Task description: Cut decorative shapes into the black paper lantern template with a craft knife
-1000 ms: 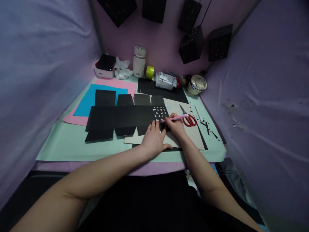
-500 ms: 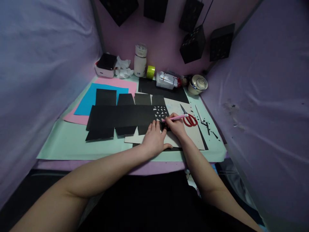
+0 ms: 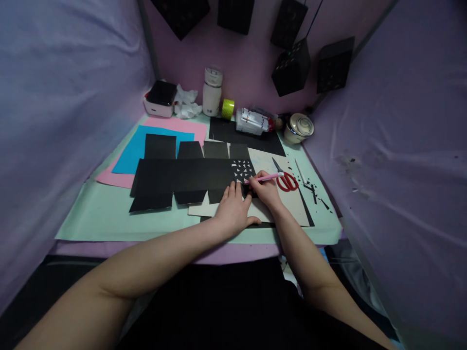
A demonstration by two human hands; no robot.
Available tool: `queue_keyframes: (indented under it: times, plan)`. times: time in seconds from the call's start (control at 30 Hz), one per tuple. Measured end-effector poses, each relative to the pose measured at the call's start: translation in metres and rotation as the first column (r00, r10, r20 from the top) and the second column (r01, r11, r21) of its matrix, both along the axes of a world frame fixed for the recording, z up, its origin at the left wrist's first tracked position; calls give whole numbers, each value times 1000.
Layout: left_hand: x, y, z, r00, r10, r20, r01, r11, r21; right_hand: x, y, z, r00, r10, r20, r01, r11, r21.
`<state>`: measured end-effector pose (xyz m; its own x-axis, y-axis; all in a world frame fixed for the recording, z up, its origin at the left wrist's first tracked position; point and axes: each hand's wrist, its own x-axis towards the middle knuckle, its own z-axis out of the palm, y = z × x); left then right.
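Observation:
A black card sheet with flaps (image 3: 182,174) lies across the table, with small triangular holes (image 3: 242,170) near its right end. My left hand (image 3: 233,209) rests flat on its lower right part, fingers stretched and thumb out to the side. Just right of it, my right hand (image 3: 265,188) is closed round a pink pen-like tool (image 3: 268,177), whose tip meets the card below the holes. The tip itself is too small to make out. Beneath the card's right part is a pale board (image 3: 292,209). Red-handled scissors (image 3: 287,181) lie right of my right hand.
Blue (image 3: 127,150) and pink sheets (image 3: 113,179) lie at the left. Behind stand a white bottle (image 3: 211,97), yellow tape (image 3: 228,109), a plastic case (image 3: 251,121) and a lidded cup (image 3: 299,128). Black scraps (image 3: 314,193) and a white pen (image 3: 300,171) are at right. Black boxes (image 3: 292,68) hang above.

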<state>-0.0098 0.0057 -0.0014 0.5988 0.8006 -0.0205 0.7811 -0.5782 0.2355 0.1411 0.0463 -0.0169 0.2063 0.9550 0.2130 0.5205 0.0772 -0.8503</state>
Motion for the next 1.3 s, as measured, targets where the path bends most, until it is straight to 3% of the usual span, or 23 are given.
queue_keyframes:
  times: [1.3]
  plan:
    - [0, 0, 6, 999, 0, -43, -1, 1000, -26, 4, 2, -1, 999, -24, 24, 24, 1000, -9]
